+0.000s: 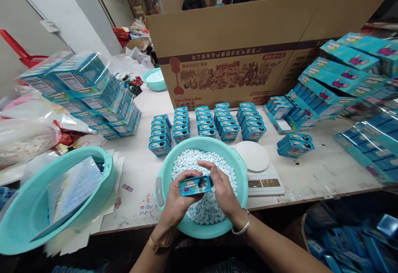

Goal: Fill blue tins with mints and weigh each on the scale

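Note:
A small blue candy tin [195, 185] with "CARAMELO MACIZO" lettering and a round dark opening at its right end is held over a turquoise basin [163, 169]. My left hand [178, 200] wraps round the tin from the left and below. At the tin's right end is my right hand [222, 186], its fingers stretched out and reaching over the candies; whether it touches the tin I cannot tell. Many small pale candies [202, 213] fill the basin beneath both hands. What is inside the tin is hidden.
Rows of blue tins [205, 123] stand behind the basin. A white scale [264, 181] is at its right, with more tins [294, 145] beyond. Wrapped box stacks [102, 98] and a second basin [105, 169] lie left. A large cardboard carton [230, 32] blocks the back; display boxes [329, 86] are piled right.

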The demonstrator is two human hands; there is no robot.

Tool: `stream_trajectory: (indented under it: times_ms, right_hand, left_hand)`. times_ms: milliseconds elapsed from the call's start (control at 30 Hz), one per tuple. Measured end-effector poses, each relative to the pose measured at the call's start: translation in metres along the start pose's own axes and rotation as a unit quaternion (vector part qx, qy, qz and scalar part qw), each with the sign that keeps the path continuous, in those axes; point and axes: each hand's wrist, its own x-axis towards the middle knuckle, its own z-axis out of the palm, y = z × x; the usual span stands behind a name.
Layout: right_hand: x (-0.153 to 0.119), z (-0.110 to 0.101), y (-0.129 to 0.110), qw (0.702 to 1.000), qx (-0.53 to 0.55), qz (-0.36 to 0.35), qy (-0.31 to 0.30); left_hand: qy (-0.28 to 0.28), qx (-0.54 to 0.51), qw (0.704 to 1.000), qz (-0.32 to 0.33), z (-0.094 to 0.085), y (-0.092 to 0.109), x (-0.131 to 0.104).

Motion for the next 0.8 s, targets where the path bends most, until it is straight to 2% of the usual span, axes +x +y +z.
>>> stream_trajectory:
  times_ms: [233, 300, 333, 400, 467, 500, 600, 700, 733, 800]
  right_hand:
    - [0.017, -0.046, 0.004, 0.997, 0.026, 0.064, 0.042]
    - [0.017, -0.050, 0.007, 0.993, 0.040, 0.100, 0.042]
    - [0.017, -0.050, 0.010, 0.990, 0.050, 0.124, 0.045]
    - [0.016, -0.047, 0.014, 0.980, 0.075, 0.172, 0.061]
    - [0.016, -0.045, 0.018, 0.970, 0.103, 0.202, 0.083]
    - [0.017, -0.044, 0.018, 0.969, 0.113, 0.202, 0.089]
    - [0.018, -0.046, 0.016, 0.976, 0.120, 0.156, 0.090]
    - [0.019, -0.050, 0.015, 0.984, 0.098, 0.131, 0.075]
    - [0.019, -0.052, 0.016, 0.985, 0.089, 0.134, 0.067]
    - [0.019, -0.055, 0.017, 0.985, 0.080, 0.139, 0.055]
  left_hand:
    - [-0.020, -0.016, 0.999, 0.040, -0.023, 0.000, -0.007]
    - [-0.035, 0.037, 0.998, 0.034, -0.027, 0.000, -0.005]
    - [-0.040, 0.097, 0.994, 0.024, -0.028, 0.001, -0.003]
    - [-0.046, 0.267, 0.962, 0.010, -0.026, 0.003, 0.003]
    - [-0.054, 0.415, 0.908, 0.022, -0.021, 0.009, 0.009]
    - [-0.059, 0.457, 0.887, 0.038, -0.019, 0.012, 0.011]
    - [-0.072, 0.518, 0.849, 0.069, -0.011, 0.021, 0.015]
    - [-0.089, 0.587, 0.804, 0.048, -0.010, 0.022, 0.020]
    - [-0.092, 0.594, 0.798, 0.039, -0.011, 0.021, 0.021]
    - [-0.077, 0.569, 0.818, 0.038, -0.014, 0.019, 0.023]
